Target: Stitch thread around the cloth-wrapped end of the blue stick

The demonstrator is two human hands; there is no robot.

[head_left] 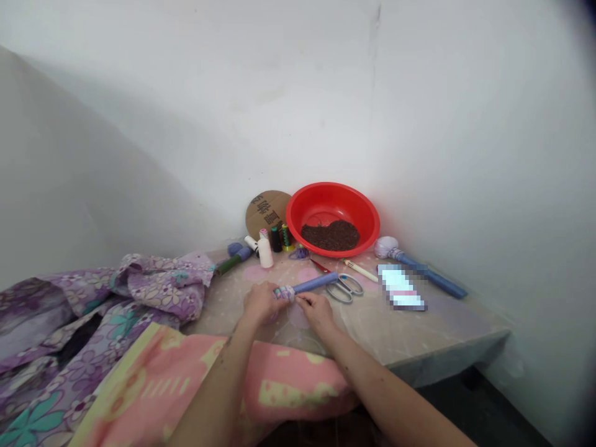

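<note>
My left hand (261, 304) is wrapped around the cloth-covered end of a blue stick (317, 283), over the table's near half. Patterned purple-white fabric (285, 293) shows bunched at the stick's end, partly hidden by my fingers. Beside it, my right hand (317, 309) is closed in a pinch at the edge of the bunched fabric; what lies between its fingertips is too small to make out. Just past the stick's free end lie scissors (345, 289) with grey handles. A similar blue stick (433, 276) with a round, pale cloth head (386, 246) rests at the right.
A red basin (333, 251) with dark brown grains (330, 236) stands against the wall, beside a round cardboard piece (264, 214). Several thread spools (265, 253), a white pen-like tool (361, 270) and a blurred phone-like rectangle (401, 288) lie around. Floral fabric (107, 323) heaps at left.
</note>
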